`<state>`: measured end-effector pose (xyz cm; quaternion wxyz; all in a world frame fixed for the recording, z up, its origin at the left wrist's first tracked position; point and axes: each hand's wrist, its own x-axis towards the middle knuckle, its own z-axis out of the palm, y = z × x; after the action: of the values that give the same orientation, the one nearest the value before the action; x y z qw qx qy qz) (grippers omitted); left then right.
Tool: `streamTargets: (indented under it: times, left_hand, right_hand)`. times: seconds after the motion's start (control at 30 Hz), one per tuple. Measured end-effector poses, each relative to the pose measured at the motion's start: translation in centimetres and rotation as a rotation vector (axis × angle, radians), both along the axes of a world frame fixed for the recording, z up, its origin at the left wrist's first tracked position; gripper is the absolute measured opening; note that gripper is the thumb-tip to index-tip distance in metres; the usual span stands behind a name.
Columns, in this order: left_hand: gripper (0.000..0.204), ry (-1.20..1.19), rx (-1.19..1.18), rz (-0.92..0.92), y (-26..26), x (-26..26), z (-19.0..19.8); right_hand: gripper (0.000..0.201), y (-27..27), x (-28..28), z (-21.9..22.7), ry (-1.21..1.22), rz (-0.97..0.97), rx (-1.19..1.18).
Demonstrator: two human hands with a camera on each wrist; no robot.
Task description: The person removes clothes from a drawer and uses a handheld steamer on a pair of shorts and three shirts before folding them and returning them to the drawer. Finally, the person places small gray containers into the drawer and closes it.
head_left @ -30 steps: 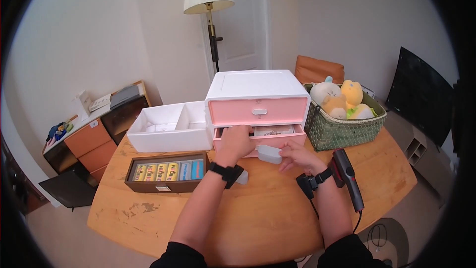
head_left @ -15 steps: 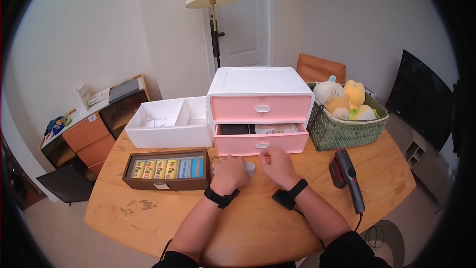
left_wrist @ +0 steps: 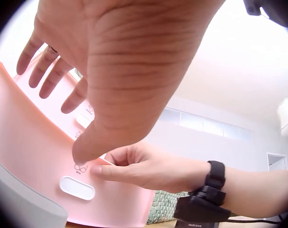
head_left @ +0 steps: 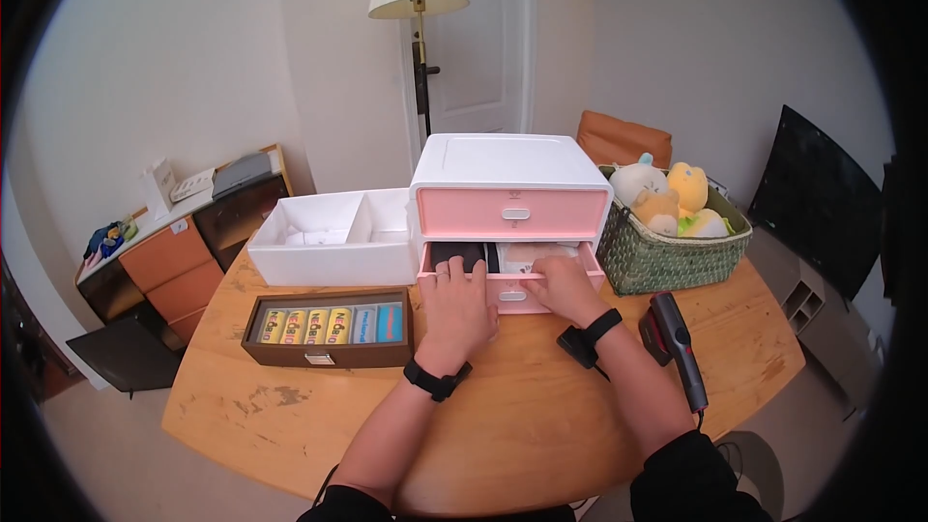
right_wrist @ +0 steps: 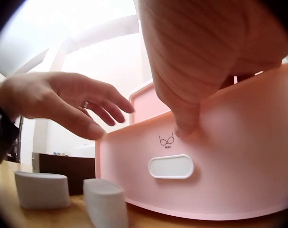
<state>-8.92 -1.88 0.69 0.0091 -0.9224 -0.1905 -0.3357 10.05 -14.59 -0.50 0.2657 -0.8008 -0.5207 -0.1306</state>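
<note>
The lower drawer (head_left: 534, 307) stands partly pulled out of the white cabinet (head_left: 507, 160) on the table (head_left: 541, 425), below the closed upper drawer (head_left: 464, 212). The right hand (head_left: 568, 290) pinches its front rim; the right wrist view shows the thumb pressed on the outer face, the other fingers largely hidden behind. The left hand (head_left: 458, 317) is unclenched and grasps nothing, its fingers extended over the drawer's left part in the left wrist view.

The head view shows dark folded material (head_left: 454, 252) inside on the left and a pale item at right. Only the wrist views make out the line drawing (right_wrist: 166, 139) above the white oval handle (right_wrist: 171, 166). The right wrist view also reveals two small pale containers (right_wrist: 42, 190) (right_wrist: 106, 202) before the drawer, which the head view does not show.

The drawer front is smooth, matte pink plastic with rounded corners, beneath a glossy white shell. To the left sits a white divided box (head_left: 333, 266); nearer is a brown case (head_left: 358, 355) with a clear top over yellow and blue packs. At right, a green woven basket (head_left: 667, 266) holds soft plush toys (head_left: 687, 189), with a dark handheld appliance (head_left: 684, 358) in front, lying on worn, grained wood.
</note>
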Motion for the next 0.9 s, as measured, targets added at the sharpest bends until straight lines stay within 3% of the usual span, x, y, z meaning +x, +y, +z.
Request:
streamTargets:
  times: [0.33, 0.43, 0.53, 0.67, 0.77, 0.87, 0.9]
  left_hand:
    - [0.04, 0.282, -0.045, -0.068, 0.3, 0.0, -0.2]
    - [0.04, 0.271, -0.062, -0.08, 0.5, 0.2, -0.8]
    - [0.047, 0.233, -0.043, -0.11, 0.3, 0.4, -1.5]
    - [0.06, 0.197, -0.049, -0.189, -0.1, 0.8, -2.1]
    - [0.063, 0.211, -0.057, -0.2, -0.2, 0.8, -2.1]
    - [0.061, 0.208, -0.048, -0.214, -0.1, 0.7, -2.1]
    - [0.059, 0.203, -0.046, -0.222, 0.0, 0.8, -2.3]
  right_hand:
    - [0.03, -3.7, -2.3, 1.5, 0.039, 0.097, -0.033]
    - [0.031, -3.9, -0.7, 2.3, 0.535, 0.039, 0.002]
    - [0.048, -3.5, 1.7, 2.5, 0.238, -0.17, 0.051]
    - [0.078, -1.2, 3.3, 3.3, 0.285, -0.292, -0.42]
    - [0.081, 0.2, 3.5, 2.6, 0.226, -0.328, -0.503]
    - [0.088, 0.9, 5.2, 3.6, 0.338, -0.124, -0.803]
    - [0.089, 1.0, 5.3, 3.5, 0.329, -0.153, -0.788]
